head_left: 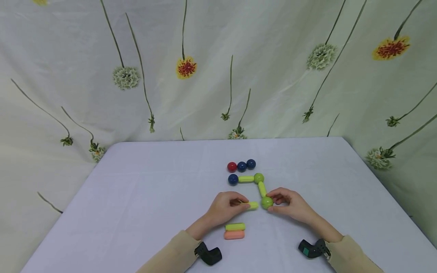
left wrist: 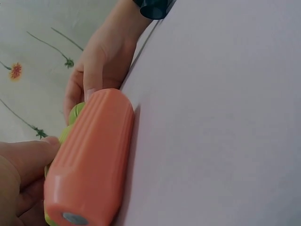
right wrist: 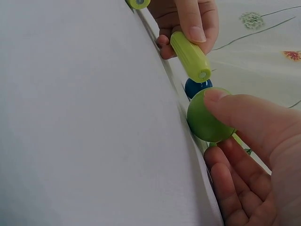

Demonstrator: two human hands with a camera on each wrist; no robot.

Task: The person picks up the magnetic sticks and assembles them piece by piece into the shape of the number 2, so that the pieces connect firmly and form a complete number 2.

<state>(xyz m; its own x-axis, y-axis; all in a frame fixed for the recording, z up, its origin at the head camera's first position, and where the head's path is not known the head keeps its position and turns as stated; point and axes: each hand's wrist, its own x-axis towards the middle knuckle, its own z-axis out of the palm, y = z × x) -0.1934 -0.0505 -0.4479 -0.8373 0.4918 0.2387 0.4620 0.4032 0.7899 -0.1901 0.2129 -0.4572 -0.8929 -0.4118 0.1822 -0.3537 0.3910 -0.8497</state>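
"Left hand [head_left: 227, 206] first: what's it resting over, and what's behind?"

"It's above a table [head_left: 136, 182] draped in pale cloth. Behind hangs a whitish curtain [head_left: 211, 94] printed with long-stemmed flowers."

"And its fingers?"

"Thumb and fingers pinch a yellow-green rod [head_left: 253, 205], its free end pointing right. On the cloth nearer the person, a second yellow-green rod [head_left: 235, 226] lies alongside an orange rod [head_left: 234, 235]."

"What's beyond the hands?"

"A row, left to right: a red ball [head_left: 232, 167], then two dark blue balls [head_left: 241, 167]. Just nearer is a joined chain: a blue end ball [head_left: 233, 179], a crosswise rod [head_left: 246, 179], a green corner ball [head_left: 258, 178], then a slanting rod [head_left: 261, 189] down to a larger-looking green ball [head_left: 267, 203]."

"Who has that last one?"

"Right hand [head_left: 290, 204]: thumb and fingertips grip it, partly closed around its right side. A small gap separates it from the pinched rod."
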